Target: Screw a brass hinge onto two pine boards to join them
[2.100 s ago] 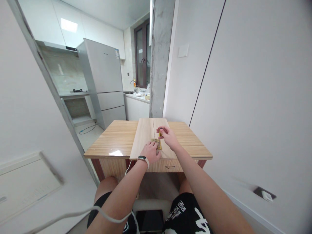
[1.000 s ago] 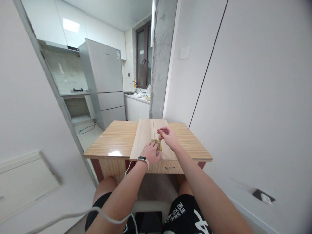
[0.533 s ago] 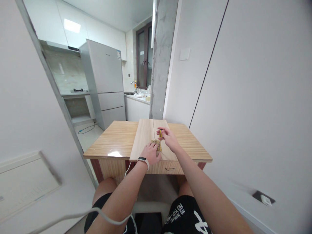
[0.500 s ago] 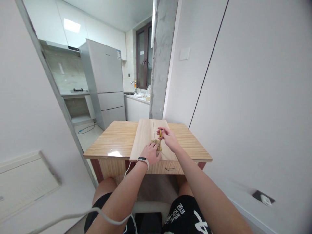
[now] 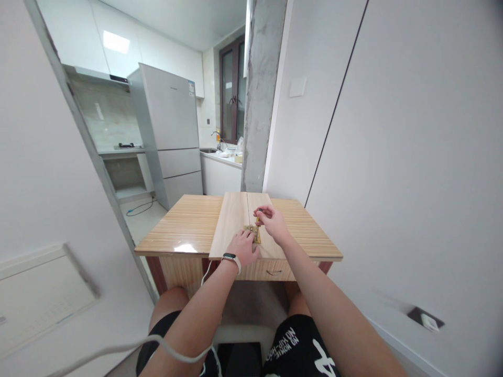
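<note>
Two pale wooden boards [image 5: 231, 222] lie side by side, with a narrow seam between them. A brass-coloured hinge [image 5: 257, 236] rests across the seam, partly covered by fingers. My left hand [image 5: 242, 246], a band on its wrist, lies on the boards with fingers stretched out and their tips on the hinge. My right hand [image 5: 273, 222] is closed around the yellow-and-black handle of a screwdriver [image 5: 259, 218]. It stands nearly upright, its shaft pointing down to the hinge. Whether its tip sits in a screw is too small to tell.
The boards lie on a wood-grain table [image 5: 176, 225] with a drawer [image 5: 275, 270] at its front. A white cable [image 5: 129, 345] crosses over my left forearm. A white wall [image 5: 393, 157] stands close on the right. Further back is a grey refrigerator [image 5: 168, 115].
My right fingers have shifted slightly around the screwdriver's handle, and less of the yellow shows. My left hand, the hinge and the boards stay in place.
</note>
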`<state>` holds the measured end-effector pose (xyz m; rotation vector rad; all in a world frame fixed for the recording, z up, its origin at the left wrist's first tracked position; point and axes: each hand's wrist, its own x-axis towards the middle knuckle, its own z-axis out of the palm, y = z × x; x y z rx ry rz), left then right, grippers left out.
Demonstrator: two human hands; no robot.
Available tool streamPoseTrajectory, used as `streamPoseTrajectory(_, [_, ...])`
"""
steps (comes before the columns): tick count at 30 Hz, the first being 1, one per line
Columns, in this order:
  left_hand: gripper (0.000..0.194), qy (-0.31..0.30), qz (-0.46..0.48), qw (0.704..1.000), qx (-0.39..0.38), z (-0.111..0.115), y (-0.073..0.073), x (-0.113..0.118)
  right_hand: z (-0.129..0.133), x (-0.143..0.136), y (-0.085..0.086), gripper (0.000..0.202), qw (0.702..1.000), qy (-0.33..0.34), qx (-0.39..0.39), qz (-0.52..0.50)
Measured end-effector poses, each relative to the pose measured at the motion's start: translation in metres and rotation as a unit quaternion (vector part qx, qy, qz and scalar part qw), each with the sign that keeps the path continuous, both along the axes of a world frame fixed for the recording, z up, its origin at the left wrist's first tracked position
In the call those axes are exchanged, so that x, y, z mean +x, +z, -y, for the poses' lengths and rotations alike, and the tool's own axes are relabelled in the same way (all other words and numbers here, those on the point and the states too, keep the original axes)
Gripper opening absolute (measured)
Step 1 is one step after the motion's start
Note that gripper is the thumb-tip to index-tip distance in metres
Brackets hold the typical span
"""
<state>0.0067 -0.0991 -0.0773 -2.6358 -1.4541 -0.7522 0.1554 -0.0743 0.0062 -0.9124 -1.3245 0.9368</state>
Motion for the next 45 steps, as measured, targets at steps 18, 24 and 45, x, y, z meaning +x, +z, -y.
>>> streamPoseTrajectory(18, [0.04, 0.001, 0.0, 1.0, 0.007, -0.0018, -0.0017, 0.0003, 0.0046, 0.0056, -0.0005, 0.04, 0.996, 0.077, 0.019, 0.033])
streamPoseTrajectory(24, [0.042, 0.001, -0.004, 1.0, 0.002, -0.0015, -0.002, 0.0001, 0.0043, 0.0021, 0.0007, 0.037, 0.998, 0.052, 0.019, 0.027])
streamPoseTrajectory(45, [0.034, 0.006, -0.013, 1.0, -0.006, 0.001, 0.0017, -0.0001, 0.0017, -0.0022, -0.0041, 0.043, 0.996, 0.069, 0.031, 0.05])
